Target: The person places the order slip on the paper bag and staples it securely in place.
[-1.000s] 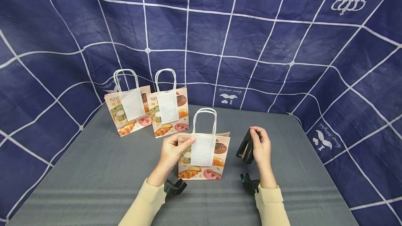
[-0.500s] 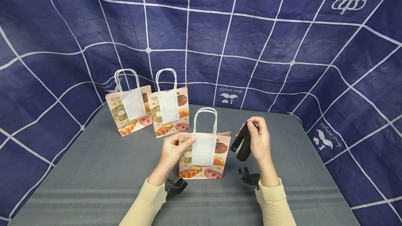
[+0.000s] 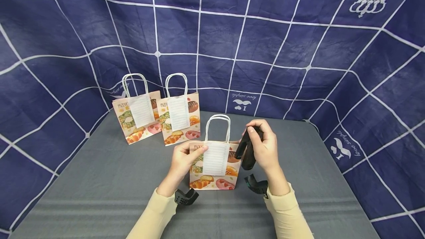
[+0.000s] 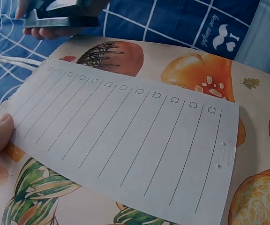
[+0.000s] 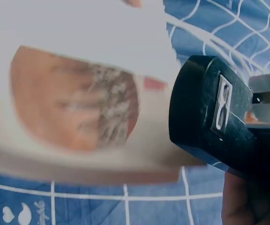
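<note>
My left hand (image 3: 184, 157) pinches the top left edge of a paper bag (image 3: 214, 183) printed with bread pictures, thumb over a white lined paper slip (image 3: 216, 159). In the left wrist view the slip (image 4: 125, 136), with a row of small checkboxes, lies flat against the bag's front. My right hand (image 3: 265, 146) grips a black stapler (image 3: 248, 154), its jaws apart and tilted down at the bag's upper right edge. Close up in the right wrist view, the stapler's nose (image 5: 196, 103) overlaps the bag's top edge.
Two similar bags, a left one (image 3: 132, 135) and a right one (image 3: 177, 138), stand at the back left with slips on their fronts. All rests on a grey cloth-covered table (image 3: 99, 180). A blue gridded curtain (image 3: 265, 40) rises behind and at both sides.
My right hand has brought the stapler leftward, from beside the bag to its upper right edge. My left hand and the bag have stayed nearly in place.
</note>
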The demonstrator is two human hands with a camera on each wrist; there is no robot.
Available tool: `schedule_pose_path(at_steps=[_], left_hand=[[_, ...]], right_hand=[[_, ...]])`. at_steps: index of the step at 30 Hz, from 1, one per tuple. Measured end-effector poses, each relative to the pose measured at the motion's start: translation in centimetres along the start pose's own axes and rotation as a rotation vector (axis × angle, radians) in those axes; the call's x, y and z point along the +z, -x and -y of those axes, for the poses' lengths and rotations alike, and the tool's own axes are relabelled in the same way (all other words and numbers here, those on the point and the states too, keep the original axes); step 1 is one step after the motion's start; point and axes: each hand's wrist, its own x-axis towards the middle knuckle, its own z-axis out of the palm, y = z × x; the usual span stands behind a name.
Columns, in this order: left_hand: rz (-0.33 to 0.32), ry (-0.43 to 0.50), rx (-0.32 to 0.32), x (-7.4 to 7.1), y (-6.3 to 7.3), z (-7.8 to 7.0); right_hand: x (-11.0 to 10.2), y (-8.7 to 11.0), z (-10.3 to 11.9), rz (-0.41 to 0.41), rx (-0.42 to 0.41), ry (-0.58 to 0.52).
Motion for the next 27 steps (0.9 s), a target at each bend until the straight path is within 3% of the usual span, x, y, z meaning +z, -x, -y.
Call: schedule_pose_path(at_steps=[5,9,16,18,24,27], left_hand=[[-0.008,-0.007,0.015,0.0,0.0,0.0],[-0.016,-0.016,0.020,0.0,0.0,0.0],[-0.022,-0.039,0.060,-0.5,-0.4,2.8],[-0.022,-0.042,0.061,-0.6,-0.5,3.0],[-0.012,-0.059,0.066,-0.6,-0.3,2.5],[-0.010,-0.060,0.078,-0.4,-0.1,1.4]], right_hand=[[1.2,-0.6,0.5,0.014,0.005,0.005],[2.2,-1.1,1.3,0.015,-0.017,0.098],[3.3,-1.8,0.5,0.028,-0.082,0.142],[3.6,-2.1,0.5,0.029,-0.102,0.146],[4.5,-2.9,0.4,0.017,-0.190,0.156],[5.0,-3.2,0.5,-0.002,-0.239,0.153]])
